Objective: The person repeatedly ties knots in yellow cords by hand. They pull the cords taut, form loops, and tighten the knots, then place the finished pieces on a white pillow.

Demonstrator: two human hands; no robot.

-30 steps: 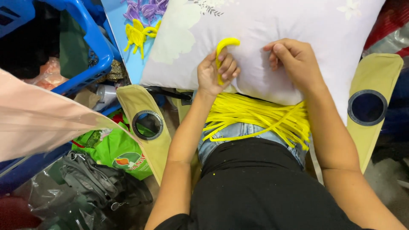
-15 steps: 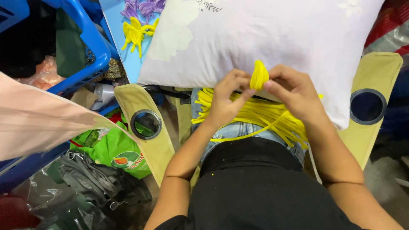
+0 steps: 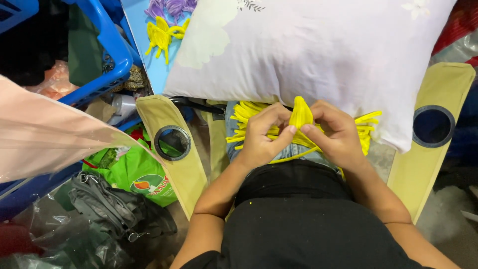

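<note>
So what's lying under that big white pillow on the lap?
A bunch of yellow fuzzy strips pokes out from under the pillow, across the jeans. Both hands pinch a folded yellow piece. How far the strips run underneath is hidden.

Single head-worn view, steeply downward, close over the lap and pillow.

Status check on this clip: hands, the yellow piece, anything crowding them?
Left hand and right hand both pinch the folded yellow piece. Yellow strips heaped on lap. Pillow close above the hands; not blocking.
</note>
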